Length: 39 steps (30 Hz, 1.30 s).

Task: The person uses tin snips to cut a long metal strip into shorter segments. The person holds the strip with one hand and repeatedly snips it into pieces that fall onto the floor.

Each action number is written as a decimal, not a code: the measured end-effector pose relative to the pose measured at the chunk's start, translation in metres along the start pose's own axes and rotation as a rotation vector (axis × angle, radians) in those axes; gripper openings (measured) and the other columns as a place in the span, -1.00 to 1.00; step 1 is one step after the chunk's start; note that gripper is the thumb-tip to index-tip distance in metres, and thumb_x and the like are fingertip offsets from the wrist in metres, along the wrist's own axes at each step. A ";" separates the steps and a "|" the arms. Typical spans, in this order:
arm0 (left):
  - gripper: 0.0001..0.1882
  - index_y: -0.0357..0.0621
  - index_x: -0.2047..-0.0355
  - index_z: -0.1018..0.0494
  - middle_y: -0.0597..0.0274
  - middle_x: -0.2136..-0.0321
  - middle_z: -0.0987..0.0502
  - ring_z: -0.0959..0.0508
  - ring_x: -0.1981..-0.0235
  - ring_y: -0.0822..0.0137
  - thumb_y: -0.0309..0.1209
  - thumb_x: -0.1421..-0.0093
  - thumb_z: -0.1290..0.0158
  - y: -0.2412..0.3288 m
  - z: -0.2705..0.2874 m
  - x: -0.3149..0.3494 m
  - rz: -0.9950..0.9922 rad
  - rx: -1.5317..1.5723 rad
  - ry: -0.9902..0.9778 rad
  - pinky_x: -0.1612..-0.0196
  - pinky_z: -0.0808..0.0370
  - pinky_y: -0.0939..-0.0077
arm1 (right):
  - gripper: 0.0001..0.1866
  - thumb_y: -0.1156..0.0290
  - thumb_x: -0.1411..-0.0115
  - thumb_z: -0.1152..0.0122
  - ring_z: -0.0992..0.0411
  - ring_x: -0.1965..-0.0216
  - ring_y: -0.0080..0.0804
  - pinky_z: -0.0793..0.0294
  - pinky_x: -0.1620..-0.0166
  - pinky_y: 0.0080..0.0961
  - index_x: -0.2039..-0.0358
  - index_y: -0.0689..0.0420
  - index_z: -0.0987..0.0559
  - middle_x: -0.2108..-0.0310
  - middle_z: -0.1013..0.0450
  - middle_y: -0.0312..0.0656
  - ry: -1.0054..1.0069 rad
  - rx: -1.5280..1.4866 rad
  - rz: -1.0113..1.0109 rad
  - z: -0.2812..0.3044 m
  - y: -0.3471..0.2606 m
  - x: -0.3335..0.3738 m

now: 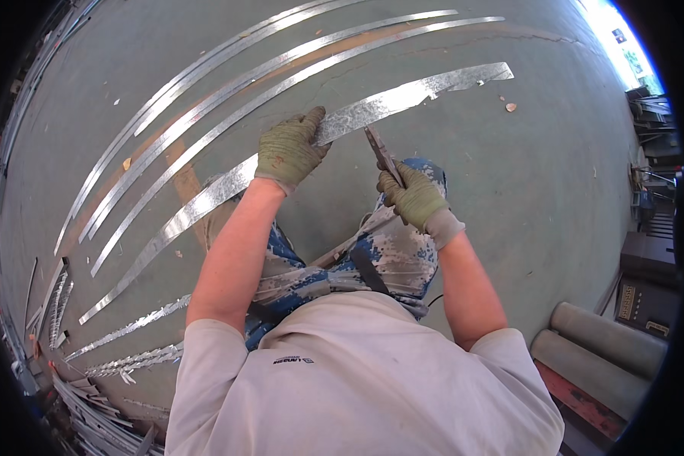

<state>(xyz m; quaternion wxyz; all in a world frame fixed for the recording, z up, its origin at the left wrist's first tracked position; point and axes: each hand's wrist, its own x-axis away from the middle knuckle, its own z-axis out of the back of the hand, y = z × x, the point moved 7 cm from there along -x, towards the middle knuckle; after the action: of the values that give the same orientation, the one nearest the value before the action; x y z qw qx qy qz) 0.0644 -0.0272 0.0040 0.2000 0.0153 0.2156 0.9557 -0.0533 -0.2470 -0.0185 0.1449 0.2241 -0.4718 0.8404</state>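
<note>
A long, shiny sheet-metal strip (391, 105) slants across in front of me, its far right end ragged along the lower edge. My left hand (289, 152), in a green work glove, is closed around the strip near its middle, thumb on top. In my right hand (416, 199), gloved the same way, I grip a pair of tin snips (384, 154) by the handles. The jaws of the snips point up at the strip's near edge, just right of my left hand. Whether they touch the metal, I cannot tell.
Several more metal strips (281, 87) lie on the grey floor (524, 197) beyond. Jagged offcuts (133, 357) sit at the lower left, beside a scrap pile (91, 414). Two large rolls (600, 353) rest at the right, near a dark cabinet (646, 304).
</note>
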 end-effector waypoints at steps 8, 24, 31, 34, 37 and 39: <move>-0.32 0.07 -0.31 -0.49 0.04 -0.05 -0.65 -0.64 -0.08 0.00 -0.14 -0.17 -0.34 -0.002 -0.004 -0.005 -0.007 -0.007 0.001 -0.13 -0.58 0.15 | -0.45 0.03 -0.47 -0.20 -0.52 0.37 -0.48 -0.54 0.29 -0.42 -0.30 0.11 -0.54 0.34 -0.60 -0.23 0.118 0.180 0.079 0.006 -0.003 -0.007; -0.37 0.03 -0.25 -0.54 0.06 0.02 -0.68 -0.67 0.00 0.03 -0.22 -0.15 -0.37 -0.001 -0.004 -0.004 -0.022 0.025 0.044 -0.07 -0.61 0.18 | -0.51 0.03 -0.45 -0.17 -0.60 0.28 -0.10 -0.56 0.11 -0.22 -0.12 0.18 -0.60 0.27 -0.64 -0.01 -0.028 -0.005 -0.018 0.002 0.011 -0.022; -0.35 0.06 -0.28 -0.52 0.09 0.06 -0.67 -0.67 0.03 0.02 -0.19 -0.15 -0.33 -0.004 -0.005 -0.004 -0.035 0.047 0.076 -0.04 -0.60 0.14 | -0.56 0.03 -0.47 -0.20 -0.47 0.53 -0.47 -0.48 0.44 -0.42 0.00 0.20 -0.62 0.41 -0.55 -0.22 -0.151 -0.194 -0.134 0.006 -0.007 -0.010; -0.39 0.03 -0.24 -0.55 0.11 0.05 -0.69 -0.69 0.06 0.06 -0.27 -0.15 -0.36 0.001 0.000 -0.001 -0.043 0.027 0.112 -0.03 -0.62 0.22 | -0.60 0.08 -0.47 -0.21 -0.43 0.60 -0.52 -0.42 0.53 -0.48 0.02 0.20 -0.62 0.44 -0.53 -0.25 -0.235 -0.275 -0.169 0.007 -0.010 -0.006; -0.39 0.01 -0.23 -0.57 0.09 0.02 -0.70 -0.70 0.05 0.08 -0.34 -0.13 -0.39 0.005 0.008 0.000 -0.024 0.064 0.102 -0.04 -0.64 0.26 | -0.62 0.13 -0.50 -0.21 -0.43 0.63 -0.55 -0.40 0.57 -0.55 0.02 0.24 -0.61 0.44 -0.53 -0.25 -0.345 -0.439 -0.118 0.007 -0.010 -0.004; -0.38 0.01 -0.22 -0.58 0.06 0.00 -0.69 -0.70 0.04 0.08 -0.36 -0.12 -0.41 0.008 0.015 0.002 -0.001 0.106 0.090 -0.05 -0.64 0.26 | -0.64 0.18 -0.51 -0.20 -0.46 0.63 -0.54 -0.40 0.60 -0.56 0.02 0.28 -0.61 0.45 -0.53 -0.24 -0.411 -0.568 -0.091 0.006 -0.012 -0.003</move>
<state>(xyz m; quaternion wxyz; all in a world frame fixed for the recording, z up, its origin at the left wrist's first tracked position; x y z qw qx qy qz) 0.0610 -0.0270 0.0212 0.1895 -0.0171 0.2745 0.9426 -0.0440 -0.2460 -0.0082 0.1407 0.3601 -0.6956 0.6055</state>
